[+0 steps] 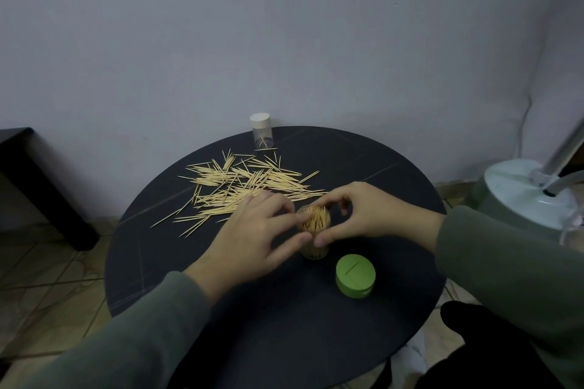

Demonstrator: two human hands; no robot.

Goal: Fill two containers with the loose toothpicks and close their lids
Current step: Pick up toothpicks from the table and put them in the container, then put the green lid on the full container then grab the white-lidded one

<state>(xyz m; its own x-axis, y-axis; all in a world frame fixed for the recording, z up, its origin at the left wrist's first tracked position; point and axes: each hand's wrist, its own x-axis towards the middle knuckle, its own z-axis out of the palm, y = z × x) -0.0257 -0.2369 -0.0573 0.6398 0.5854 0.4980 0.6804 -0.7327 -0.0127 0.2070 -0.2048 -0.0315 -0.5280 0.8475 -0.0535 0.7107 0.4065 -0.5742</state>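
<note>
The upright, full jar (314,232) is gripped between both hands, left (252,237) and right (363,215), and the green lid (355,276) lies nearer the right.

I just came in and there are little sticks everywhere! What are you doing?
A person is putting toothpicks into a clear container on the round black table. Both hands, the left hand and the right hand, grip it; it looks nearly full. Its green lid lies beside it, off. Many loose toothpicks remain, and a second container with a white lid stands at the far edge, nearly empty.
</note>
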